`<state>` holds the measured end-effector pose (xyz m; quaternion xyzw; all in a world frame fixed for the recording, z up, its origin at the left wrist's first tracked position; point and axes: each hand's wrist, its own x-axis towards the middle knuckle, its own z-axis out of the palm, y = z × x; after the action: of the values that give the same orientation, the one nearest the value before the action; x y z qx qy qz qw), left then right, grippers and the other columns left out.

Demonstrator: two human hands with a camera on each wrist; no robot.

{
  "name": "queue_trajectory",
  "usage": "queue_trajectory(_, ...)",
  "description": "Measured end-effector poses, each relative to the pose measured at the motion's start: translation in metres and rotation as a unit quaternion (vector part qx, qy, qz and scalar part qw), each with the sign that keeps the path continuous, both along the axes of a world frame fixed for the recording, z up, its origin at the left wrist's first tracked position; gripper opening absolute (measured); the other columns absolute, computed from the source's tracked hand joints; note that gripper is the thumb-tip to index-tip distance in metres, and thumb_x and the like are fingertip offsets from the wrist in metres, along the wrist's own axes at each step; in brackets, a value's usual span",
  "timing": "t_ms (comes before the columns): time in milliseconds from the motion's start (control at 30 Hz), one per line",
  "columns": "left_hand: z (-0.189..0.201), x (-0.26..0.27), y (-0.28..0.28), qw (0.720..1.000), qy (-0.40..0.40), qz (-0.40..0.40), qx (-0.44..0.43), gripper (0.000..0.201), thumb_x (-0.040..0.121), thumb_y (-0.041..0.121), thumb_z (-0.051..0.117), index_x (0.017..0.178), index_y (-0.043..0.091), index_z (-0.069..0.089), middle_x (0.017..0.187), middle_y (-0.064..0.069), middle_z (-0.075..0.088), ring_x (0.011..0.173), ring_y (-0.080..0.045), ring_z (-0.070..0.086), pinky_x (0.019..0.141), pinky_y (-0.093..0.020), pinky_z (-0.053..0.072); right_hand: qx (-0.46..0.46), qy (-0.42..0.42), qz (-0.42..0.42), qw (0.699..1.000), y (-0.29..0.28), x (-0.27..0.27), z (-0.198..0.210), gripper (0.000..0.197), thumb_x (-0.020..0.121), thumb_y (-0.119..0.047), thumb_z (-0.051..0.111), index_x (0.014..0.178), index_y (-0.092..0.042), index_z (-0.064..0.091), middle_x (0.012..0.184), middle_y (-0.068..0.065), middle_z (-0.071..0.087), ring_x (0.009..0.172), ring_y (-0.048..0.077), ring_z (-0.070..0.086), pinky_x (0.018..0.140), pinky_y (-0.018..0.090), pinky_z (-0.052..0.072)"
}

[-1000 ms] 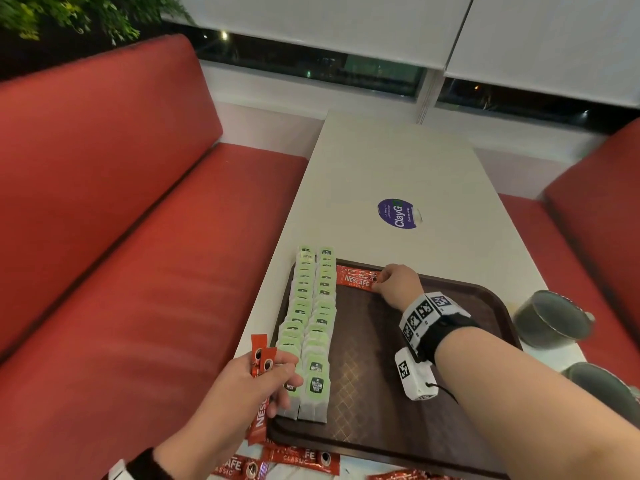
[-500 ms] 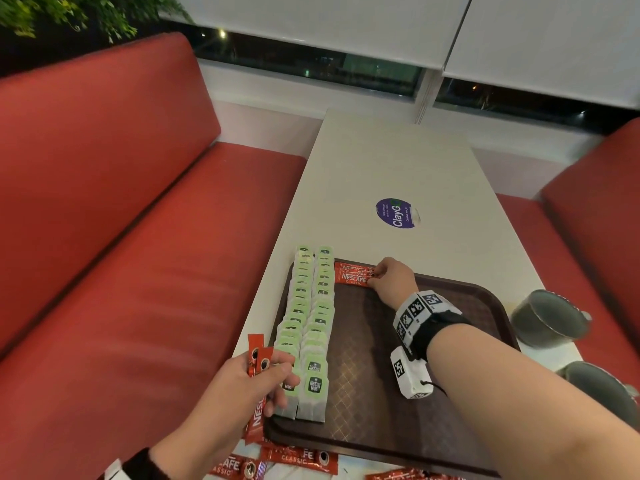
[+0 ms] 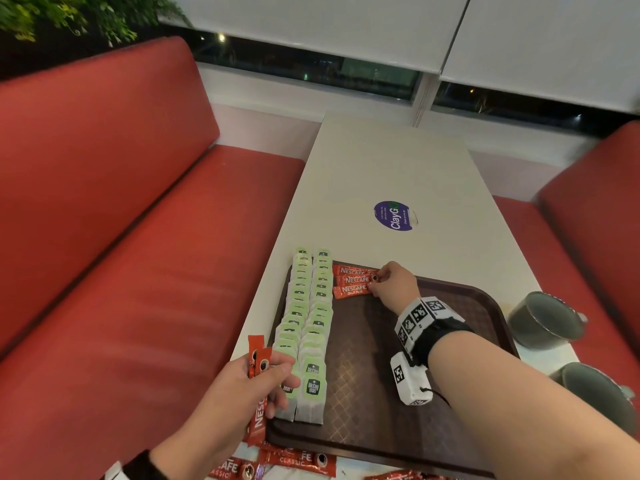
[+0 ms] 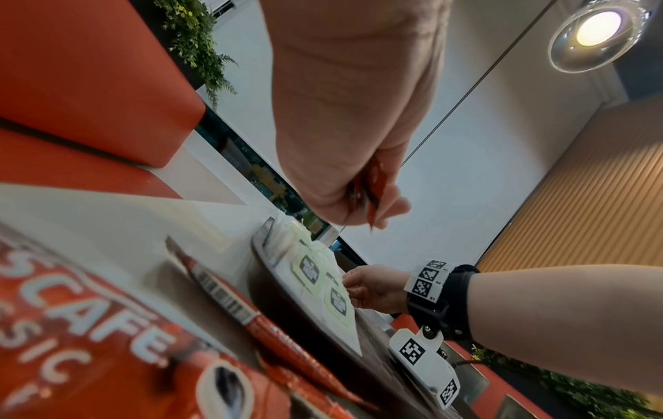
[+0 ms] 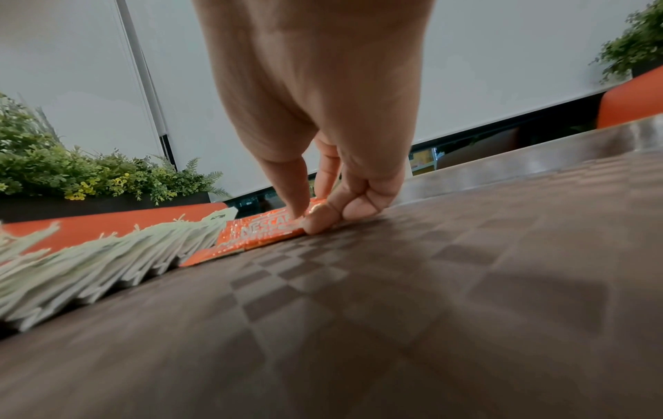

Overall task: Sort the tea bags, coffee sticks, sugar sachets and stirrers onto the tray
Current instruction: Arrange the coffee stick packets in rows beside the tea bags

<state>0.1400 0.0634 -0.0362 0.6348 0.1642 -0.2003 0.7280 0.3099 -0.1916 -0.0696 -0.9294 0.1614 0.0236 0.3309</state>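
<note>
3 coffee sticks [image 3: 353, 280] lie side by side at the tray's [image 3: 446, 348] far end, just right of 2 rows of tea bags [image 3: 308, 327]; right hand [image 3: 393, 284] pinches their near ends with curled fingertips [image 5: 315, 224]. Left hand [image 3: 242, 386] grips 2 held sticks [image 3: 258, 362] upright beside the tray's left edge. Loose sticks [image 3: 298, 460] lie on the worktop [image 3: 381, 174]; 2 dark cups [image 3: 543, 318] stand right

You get even, fairly dim indoor light; a ceiling lamp [image 4: 598, 27] glares above your left hand [image 4: 350, 113]. The red packet [image 4: 89, 340] nearest that wrist is blurred. Below your right hand [image 5: 315, 113], soft shadows cross the tray [image 5: 394, 311]. Edges bow.
</note>
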Motion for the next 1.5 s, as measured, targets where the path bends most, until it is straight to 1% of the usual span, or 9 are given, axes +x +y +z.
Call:
queue_trajectory(133, 0.001, 0.0, -0.002, 1.0, -0.003, -0.004, 0.002, 0.011, 0.09, 0.004, 0.059, 0.098, -0.001, 0.064, 0.078, -0.017, 0.07, 0.055, -0.022, 0.054, 0.047, -0.026, 0.041, -0.015, 0.027, 0.018, 0.999, 0.001, -0.002, 0.002, 0.024, 0.077, -0.014, 0.076, 0.093, -0.013, 0.057, 0.096, 0.004, 0.061, 0.095, 0.021, 0.058, 0.079, 0.026, 0.043)
queue_trajectory(300, 0.001, 0.0, -0.002, 1.0, 0.002, -0.012, 0.003, 0.011, 0.09, 0.004, 0.06, 0.099, -0.001, 0.064, 0.077, -0.016, 0.07, 0.054, -0.02, 0.055, 0.046, -0.025, 0.041, -0.054, 0.049, 0.049, 0.996, 0.001, -0.002, 0.004, 0.021, 0.08, -0.014, 0.074, 0.099, -0.012, 0.063, 0.107, 0.006, 0.063, 0.1, 0.021, 0.058, 0.086, 0.027, 0.044)
queue_trajectory(500, 0.0, 0.001, 0.0, 1.0, 0.001, -0.012, 0.008, 0.01, 0.091, 0.004, 0.06, 0.098, 0.0, 0.064, 0.078, -0.016, 0.071, 0.054, -0.02, 0.056, 0.046, -0.025, 0.042, -0.032, 0.018, 0.014, 0.999, 0.003, -0.003, 0.006, 0.037, 0.072, -0.026, 0.081, 0.092, -0.013, 0.052, 0.099, 0.006, 0.06, 0.084, 0.016, 0.053, 0.065, 0.024, 0.038)
queue_trajectory(633, -0.002, 0.001, -0.001, 1.0, 0.003, -0.012, 0.011, 0.01, 0.09, 0.003, 0.06, 0.099, -0.001, 0.064, 0.078, -0.016, 0.071, 0.055, -0.023, 0.054, 0.046, -0.026, 0.042, -0.05, 0.029, 0.01, 0.998, 0.007, -0.002, 0.006, 0.043, 0.074, -0.026, 0.081, 0.098, -0.012, 0.049, 0.105, 0.008, 0.056, 0.086, 0.017, 0.051, 0.071, 0.026, 0.039)
queue_trajectory(733, -0.004, 0.001, -0.001, 1.0, 0.001, -0.013, 0.013, 0.01, 0.09, 0.003, 0.06, 0.099, -0.001, 0.064, 0.078, -0.017, 0.071, 0.056, -0.024, 0.054, 0.047, -0.026, 0.041, -0.057, 0.036, 0.017, 0.998, 0.009, 0.0, 0.005, 0.045, 0.075, -0.026, 0.08, 0.105, -0.01, 0.051, 0.107, 0.01, 0.06, 0.092, 0.021, 0.055, 0.073, 0.028, 0.042)
queue_trajectory(967, -0.002, 0.001, 0.001, 1.0, 0.001, -0.01, 0.013, 0.01, 0.09, 0.002, 0.06, 0.098, -0.001, 0.064, 0.078, -0.016, 0.071, 0.057, -0.025, 0.054, 0.047, -0.026, 0.041, -0.05, 0.047, 0.033, 0.997, 0.009, -0.003, 0.005, 0.039, 0.081, -0.024, 0.075, 0.11, -0.01, 0.054, 0.111, 0.008, 0.062, 0.1, 0.022, 0.058, 0.08, 0.028, 0.044)
queue_trajectory(1100, -0.002, 0.002, 0.001, 1.0, 0.002, -0.006, 0.012, 0.01, 0.09, 0.002, 0.06, 0.098, -0.001, 0.064, 0.078, -0.017, 0.071, 0.056, -0.025, 0.053, 0.046, -0.026, 0.042, -0.055, 0.051, 0.035, 0.997, 0.01, -0.003, 0.007, 0.033, 0.083, -0.024, 0.073, 0.107, -0.01, 0.055, 0.111, 0.008, 0.062, 0.1, 0.022, 0.058, 0.081, 0.028, 0.044)
queue_trajectory(1300, -0.002, 0.001, 0.001, 1.0, -0.001, -0.01, 0.012, 0.01, 0.09, 0.002, 0.06, 0.098, -0.001, 0.064, 0.078, -0.017, 0.071, 0.055, -0.024, 0.054, 0.046, -0.026, 0.042, -0.035, 0.053, 0.011, 0.998, 0.009, -0.004, 0.005, 0.033, 0.078, -0.022, 0.078, 0.098, -0.013, 0.052, 0.106, 0.006, 0.062, 0.089, 0.017, 0.053, 0.076, 0.026, 0.043)
queue_trajectory(1500, -0.002, 0.001, 0.002, 1.0, -0.002, -0.005, 0.012, 0.009, 0.09, 0.001, 0.06, 0.097, -0.001, 0.064, 0.078, -0.018, 0.071, 0.054, -0.023, 0.054, 0.045, -0.025, 0.041, -0.054, 0.063, 0.035, 0.996, 0.002, -0.002, 0.007, 0.029, 0.082, -0.019, 0.074, 0.107, -0.01, 0.062, 0.113, 0.008, 0.063, 0.107, 0.023, 0.057, 0.091, 0.029, 0.044)
